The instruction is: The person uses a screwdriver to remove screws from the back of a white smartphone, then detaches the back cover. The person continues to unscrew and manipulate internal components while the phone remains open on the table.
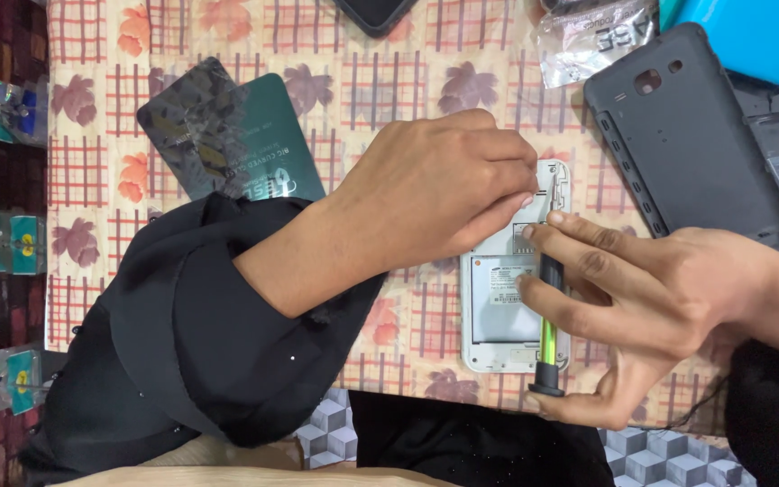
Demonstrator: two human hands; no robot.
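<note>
While the left hand (444, 185) presses pinched fingertips onto the opened white phone (514, 298) at centre frame, the right hand (642, 307) grips a green-and-black screwdriver (547, 329) over it. Light, stiff, probably fragile inside: best held by its edges.

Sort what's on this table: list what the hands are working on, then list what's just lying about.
In hand:
- left hand on the opened white phone
- right hand holding the screwdriver

Lying about:
- dark back cover
- green card
- plastic bag
- blue case
</note>
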